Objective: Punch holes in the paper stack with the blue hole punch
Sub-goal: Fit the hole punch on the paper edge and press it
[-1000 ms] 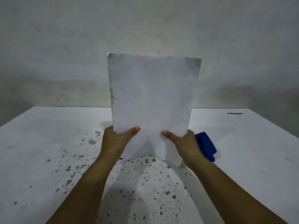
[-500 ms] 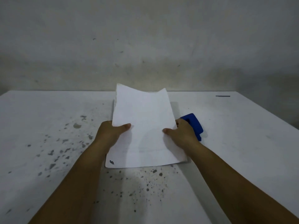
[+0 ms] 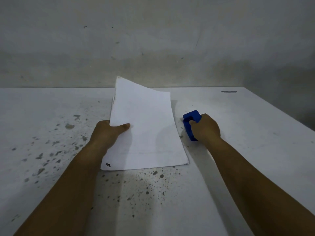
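A white paper stack (image 3: 144,126) lies on the table in the middle, its far left corner lifted. My left hand (image 3: 109,133) grips the stack's left edge, thumb on top. The blue hole punch (image 3: 190,121) stands on the table just right of the stack, a small gap from its right edge. My right hand (image 3: 207,129) is closed around the punch from the right, hiding its near right part.
The white table (image 3: 247,150) is speckled with dark spots on the left and near the front. A thin dark strip (image 3: 229,91) lies at the far right corner. A grey wall (image 3: 153,40) rises right behind the table's far edge.
The paper stack came down from upright to lying on the table. My right hand let go of it and moved right onto the hole punch. My left hand kept its hold.
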